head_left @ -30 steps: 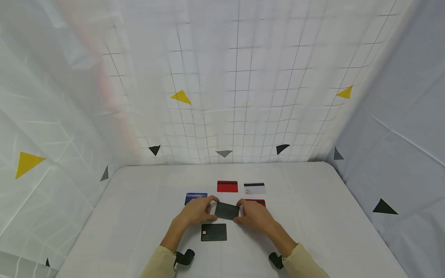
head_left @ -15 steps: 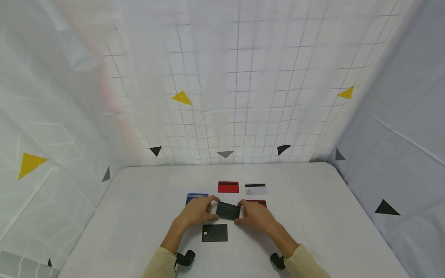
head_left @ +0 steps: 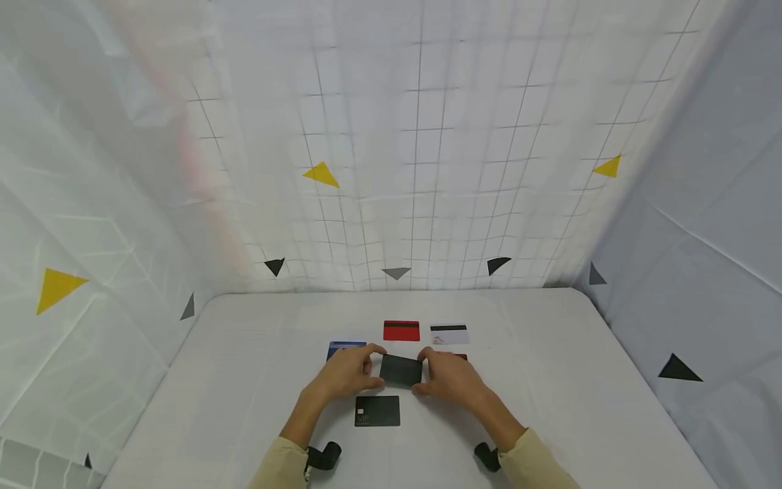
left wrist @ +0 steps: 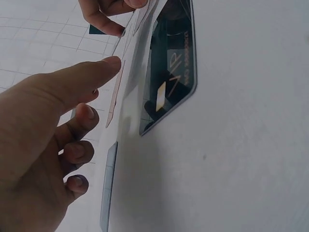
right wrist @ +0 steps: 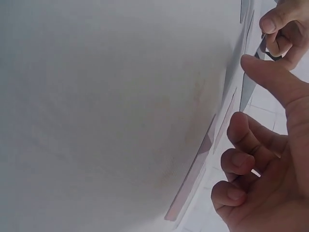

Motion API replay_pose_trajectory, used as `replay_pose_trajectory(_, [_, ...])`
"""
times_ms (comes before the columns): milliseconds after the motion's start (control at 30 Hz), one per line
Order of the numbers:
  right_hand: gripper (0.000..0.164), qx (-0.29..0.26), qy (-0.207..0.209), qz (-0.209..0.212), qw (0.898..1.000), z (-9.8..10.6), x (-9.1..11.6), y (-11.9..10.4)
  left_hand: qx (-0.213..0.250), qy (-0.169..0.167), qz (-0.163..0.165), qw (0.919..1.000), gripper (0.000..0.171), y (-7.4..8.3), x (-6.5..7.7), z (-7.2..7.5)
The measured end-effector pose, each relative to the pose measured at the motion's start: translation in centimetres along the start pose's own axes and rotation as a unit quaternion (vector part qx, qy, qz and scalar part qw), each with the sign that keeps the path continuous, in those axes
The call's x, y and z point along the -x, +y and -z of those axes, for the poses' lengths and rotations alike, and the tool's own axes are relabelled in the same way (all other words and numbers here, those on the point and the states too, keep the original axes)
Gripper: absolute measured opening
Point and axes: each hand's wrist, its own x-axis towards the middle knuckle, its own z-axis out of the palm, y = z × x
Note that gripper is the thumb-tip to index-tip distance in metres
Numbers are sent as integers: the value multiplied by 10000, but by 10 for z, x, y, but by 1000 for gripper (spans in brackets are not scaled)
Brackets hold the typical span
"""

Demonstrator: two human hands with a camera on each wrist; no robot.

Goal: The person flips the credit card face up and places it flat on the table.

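Observation:
A dark card [head_left: 400, 371] is held slightly tilted between both hands over the table. My left hand [head_left: 344, 371] spans its left short edge, thumb at the near corner and index finger at the far one. The right hand [head_left: 453, 379] grips the opposite edge the same way; in the right wrist view its other fingers [right wrist: 236, 162] are curled. Just nearer on the table lies a black card [head_left: 377, 411] with a chip and "VIP" lettering, also large in the left wrist view. Beyond the left hand a blue card [head_left: 346, 346] is partly covered.
At the back lie a red card [head_left: 401, 331] and a white card [head_left: 449, 335], each with a dark stripe. Another red card [head_left: 461, 356] is mostly hidden behind the right hand. White sheeting [head_left: 391, 224] with grid lines encloses the white table [head_left: 550, 394].

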Motion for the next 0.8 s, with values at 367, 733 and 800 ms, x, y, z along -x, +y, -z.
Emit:
replay_pose_trajectory(367, [57,-198,92,204,9996,5,0,5,180,60,42,9998,60,-3,0,-3])
replay_pose_trajectory(733, [55,-575,312,505,9966,9,3,10,211,124,-8,9997,59,0,2,-4])
replay_pose_trajectory(800, [54,-650,360,594,9955,9,2,12,260,119,-23,9996,58,0,2,-4])
